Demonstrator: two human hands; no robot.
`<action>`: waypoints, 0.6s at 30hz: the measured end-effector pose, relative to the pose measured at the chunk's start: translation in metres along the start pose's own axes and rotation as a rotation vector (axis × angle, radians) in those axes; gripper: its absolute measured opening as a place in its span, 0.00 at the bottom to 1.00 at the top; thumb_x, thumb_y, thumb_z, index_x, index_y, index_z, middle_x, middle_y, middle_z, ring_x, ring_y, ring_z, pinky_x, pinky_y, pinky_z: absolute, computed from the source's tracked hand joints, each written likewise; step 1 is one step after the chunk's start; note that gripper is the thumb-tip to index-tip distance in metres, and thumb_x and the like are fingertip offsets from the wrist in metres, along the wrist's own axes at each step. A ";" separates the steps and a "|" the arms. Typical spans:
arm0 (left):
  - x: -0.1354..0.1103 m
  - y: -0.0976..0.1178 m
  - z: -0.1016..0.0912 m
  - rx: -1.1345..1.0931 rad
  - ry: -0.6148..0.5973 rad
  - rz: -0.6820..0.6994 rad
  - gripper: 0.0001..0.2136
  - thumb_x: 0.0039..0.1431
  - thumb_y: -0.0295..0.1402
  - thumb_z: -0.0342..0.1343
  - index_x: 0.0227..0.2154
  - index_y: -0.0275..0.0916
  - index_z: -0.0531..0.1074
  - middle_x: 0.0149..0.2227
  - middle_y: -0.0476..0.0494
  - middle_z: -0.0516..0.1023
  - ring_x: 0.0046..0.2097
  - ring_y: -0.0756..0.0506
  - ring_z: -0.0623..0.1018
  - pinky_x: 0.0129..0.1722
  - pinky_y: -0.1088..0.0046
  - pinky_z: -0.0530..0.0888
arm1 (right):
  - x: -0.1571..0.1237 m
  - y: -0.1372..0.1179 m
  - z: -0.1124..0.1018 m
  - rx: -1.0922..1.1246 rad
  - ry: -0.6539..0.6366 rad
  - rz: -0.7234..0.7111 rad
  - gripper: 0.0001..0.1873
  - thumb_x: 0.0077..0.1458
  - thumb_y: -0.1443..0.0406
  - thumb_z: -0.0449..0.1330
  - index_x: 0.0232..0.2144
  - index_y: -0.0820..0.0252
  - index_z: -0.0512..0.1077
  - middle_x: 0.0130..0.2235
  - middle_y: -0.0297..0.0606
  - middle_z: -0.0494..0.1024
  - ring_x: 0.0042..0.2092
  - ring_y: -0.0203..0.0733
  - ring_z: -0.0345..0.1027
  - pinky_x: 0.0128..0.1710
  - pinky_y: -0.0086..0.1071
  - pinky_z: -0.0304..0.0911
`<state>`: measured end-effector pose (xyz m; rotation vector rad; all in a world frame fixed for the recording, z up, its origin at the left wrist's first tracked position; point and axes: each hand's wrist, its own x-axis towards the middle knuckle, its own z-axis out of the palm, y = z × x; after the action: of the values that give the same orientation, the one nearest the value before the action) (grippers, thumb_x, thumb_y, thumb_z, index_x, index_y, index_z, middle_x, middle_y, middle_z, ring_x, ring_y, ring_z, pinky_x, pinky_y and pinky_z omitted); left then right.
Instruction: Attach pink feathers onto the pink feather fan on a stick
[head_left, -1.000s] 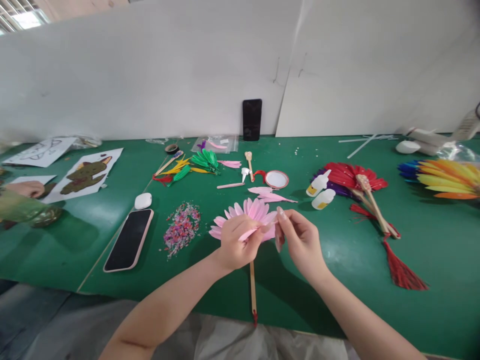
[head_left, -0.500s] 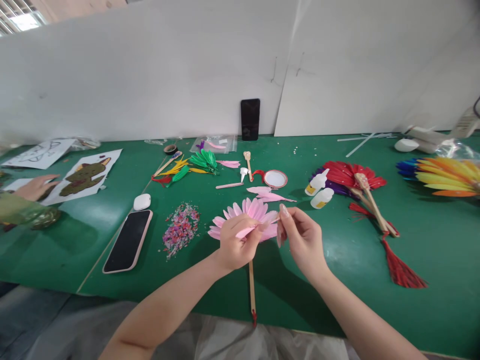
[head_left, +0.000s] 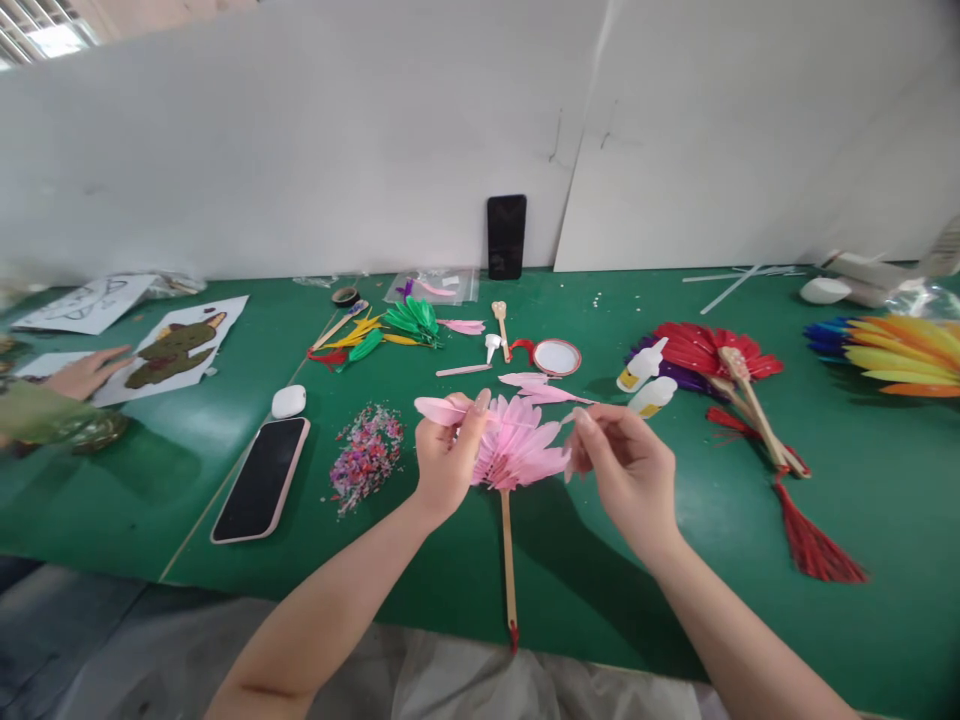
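Green bench (head_left: 439,590), pink feather fan (head_left: 529,455) near mid-frame; left hand (head_left: 446,460) pinching a loose feather (head_left: 437,408), right hand (head_left: 634,465) narrow, can't tell on what.

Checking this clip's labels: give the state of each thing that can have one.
Left hand, holding feather
Right hand, pinched, hold unclear
Pink fan, spread
Near phone, flat, dark
Far phone, upright, dark
White case, shut
Red fan, spread
Confetti, heaped loose
Bottles, caps unclear

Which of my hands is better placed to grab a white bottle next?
Probably your right hand: it's nearer the white bottles, while your left hand is farther away and pinches a pink feather.
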<state>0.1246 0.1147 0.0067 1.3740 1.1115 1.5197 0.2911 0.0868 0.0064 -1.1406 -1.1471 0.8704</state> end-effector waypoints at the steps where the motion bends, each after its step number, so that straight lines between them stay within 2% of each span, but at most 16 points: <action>1: 0.000 0.000 0.001 -0.015 -0.011 -0.020 0.16 0.55 0.38 0.56 0.17 0.37 0.62 0.16 0.55 0.57 0.19 0.56 0.59 0.20 0.76 0.57 | -0.001 0.001 0.001 0.007 -0.040 0.019 0.10 0.55 0.58 0.58 0.31 0.59 0.68 0.22 0.31 0.71 0.19 0.32 0.64 0.17 0.27 0.60; 7: 0.002 0.004 0.003 -0.004 -0.094 -0.109 0.17 0.55 0.42 0.55 0.19 0.36 0.62 0.16 0.55 0.56 0.19 0.56 0.57 0.19 0.76 0.56 | -0.001 0.001 0.001 0.015 -0.148 0.065 0.10 0.52 0.58 0.61 0.29 0.59 0.72 0.26 0.35 0.75 0.21 0.35 0.67 0.16 0.27 0.62; 12: 0.002 0.008 0.005 0.040 -0.221 -0.120 0.19 0.56 0.41 0.54 0.16 0.37 0.58 0.16 0.55 0.55 0.19 0.56 0.56 0.19 0.77 0.56 | -0.001 -0.001 -0.001 -0.055 -0.207 0.020 0.08 0.53 0.60 0.60 0.29 0.59 0.74 0.29 0.36 0.76 0.22 0.34 0.68 0.18 0.27 0.62; 18: 0.004 0.006 0.004 0.037 -0.273 -0.152 0.17 0.53 0.42 0.56 0.19 0.36 0.63 0.17 0.55 0.58 0.19 0.56 0.58 0.19 0.78 0.56 | -0.001 -0.002 0.000 -0.147 -0.424 0.007 0.07 0.54 0.62 0.59 0.29 0.60 0.74 0.28 0.37 0.75 0.25 0.36 0.68 0.25 0.30 0.64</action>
<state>0.1286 0.1169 0.0140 1.4373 1.0502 1.1693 0.2910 0.0849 0.0079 -1.1070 -1.5751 1.0808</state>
